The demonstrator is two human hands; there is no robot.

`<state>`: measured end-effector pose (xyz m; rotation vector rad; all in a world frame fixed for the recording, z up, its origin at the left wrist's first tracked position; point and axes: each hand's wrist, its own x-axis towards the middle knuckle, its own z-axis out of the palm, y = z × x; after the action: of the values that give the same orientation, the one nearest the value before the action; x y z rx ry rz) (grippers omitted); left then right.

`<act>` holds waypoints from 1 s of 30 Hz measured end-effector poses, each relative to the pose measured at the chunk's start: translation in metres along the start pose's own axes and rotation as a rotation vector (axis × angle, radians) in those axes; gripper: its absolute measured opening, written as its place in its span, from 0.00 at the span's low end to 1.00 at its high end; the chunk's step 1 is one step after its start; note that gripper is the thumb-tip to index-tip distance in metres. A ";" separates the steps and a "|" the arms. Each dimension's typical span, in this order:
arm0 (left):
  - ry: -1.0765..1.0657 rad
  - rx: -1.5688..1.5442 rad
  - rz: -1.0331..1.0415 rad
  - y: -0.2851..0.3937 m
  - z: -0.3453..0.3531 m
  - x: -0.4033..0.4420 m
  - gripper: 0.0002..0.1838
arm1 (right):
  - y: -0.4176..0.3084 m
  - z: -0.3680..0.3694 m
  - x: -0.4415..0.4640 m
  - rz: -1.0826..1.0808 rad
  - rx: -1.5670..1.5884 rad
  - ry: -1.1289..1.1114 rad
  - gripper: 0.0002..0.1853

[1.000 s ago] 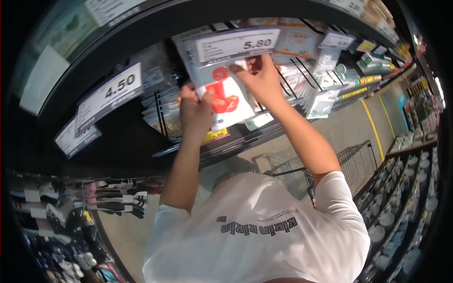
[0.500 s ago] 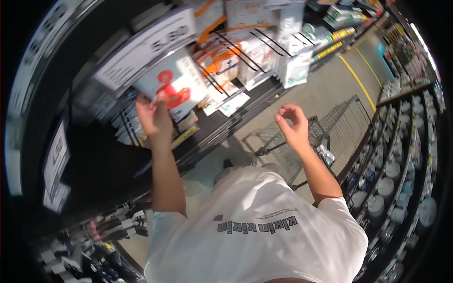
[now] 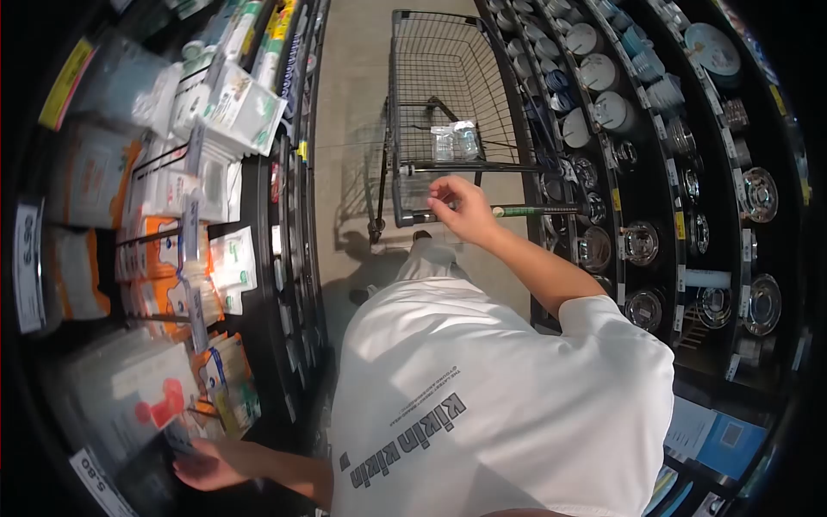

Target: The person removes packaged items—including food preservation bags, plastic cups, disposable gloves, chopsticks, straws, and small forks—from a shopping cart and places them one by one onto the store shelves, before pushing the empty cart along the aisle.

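Note:
My left hand (image 3: 211,464) is low at the left, at the bottom of a pale packet with red print (image 3: 162,403) on the shelf rack. Its fingers are blurred, so a grip on the packet cannot be made out. My right hand (image 3: 463,209) hovers over or beside the shopping cart's handle (image 3: 543,210), loosely curled, a gap between thumb and fingers. It holds nothing visible. Two small clear packs (image 3: 454,141) lie in the wire shopping cart (image 3: 448,77).
Orange and white packets (image 3: 164,267) hang from hooks along the left rack, with price tags (image 3: 28,267) near them. Shelves of bowls and plates (image 3: 612,110) line the right side. A concrete aisle floor (image 3: 353,103) runs between.
The view has swung right toward the cart and aisle. My left hand now appears lower at the left, beside the red-printed packet. My right hand now appears over the cart handle.

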<state>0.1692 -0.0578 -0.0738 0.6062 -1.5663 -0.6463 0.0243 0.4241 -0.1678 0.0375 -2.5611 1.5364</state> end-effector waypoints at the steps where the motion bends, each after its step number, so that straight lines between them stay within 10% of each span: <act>1: -0.009 -0.003 0.005 0.017 0.008 -0.012 0.31 | 0.009 -0.008 0.004 0.008 0.003 0.007 0.12; 5: -0.464 -0.126 0.049 0.073 0.045 -0.081 0.18 | 0.035 -0.038 0.010 0.056 -0.120 0.001 0.12; 9: -1.124 -0.344 -0.364 0.124 0.107 -0.170 0.13 | 0.081 -0.048 -0.002 0.127 -0.232 -0.157 0.16; 14: -1.484 -0.177 -0.050 0.146 0.183 -0.260 0.11 | 0.074 -0.071 0.005 0.360 0.054 -0.468 0.15; 17: -1.460 -0.213 0.186 0.172 0.216 -0.299 0.13 | 0.077 -0.095 0.023 0.586 0.452 -0.522 0.11; 23: -1.528 0.063 0.420 0.209 0.244 -0.349 0.17 | 0.166 -0.128 0.118 0.383 0.462 -0.344 0.05; 30: -1.515 0.218 0.412 0.212 0.247 -0.360 0.19 | 0.414 -0.083 0.190 0.687 -0.551 -0.545 0.32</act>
<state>-0.0477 0.3600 -0.1921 -0.2240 -3.0753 -0.6138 -0.1947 0.7039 -0.4641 -0.6268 -3.6135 0.9723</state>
